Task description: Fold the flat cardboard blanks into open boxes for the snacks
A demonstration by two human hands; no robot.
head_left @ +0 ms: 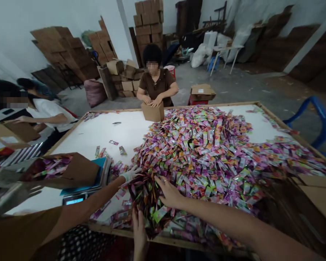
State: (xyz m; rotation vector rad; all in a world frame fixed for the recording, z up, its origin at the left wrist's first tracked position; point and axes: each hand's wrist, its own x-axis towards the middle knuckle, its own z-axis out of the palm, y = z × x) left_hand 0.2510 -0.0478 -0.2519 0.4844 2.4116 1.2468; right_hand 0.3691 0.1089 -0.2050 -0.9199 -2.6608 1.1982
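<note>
Here, a messy bunch of small shiny packets (149, 190) lies at the near edge of the table (116, 127), right between the person's two hands. The right hand (170, 194) is just to the right of the bunch, with its fingers spread out and not clenched, and the fingertips reach into the packets. The left hand (138, 228) is below, near the edge, with its fingers pointing up beside the bunch; I cannot tell if they grip any. Another person's gloved hand (130, 174) touches the packets on the far left side. Behind the bunch, a big pile (198, 152) spreads over the table. To the left, an open box (83, 168) with packets in it sits on a scale (75, 199). Across the table, a person in a brown shirt (161, 85) has both hands on a small box (153, 111).
</note>
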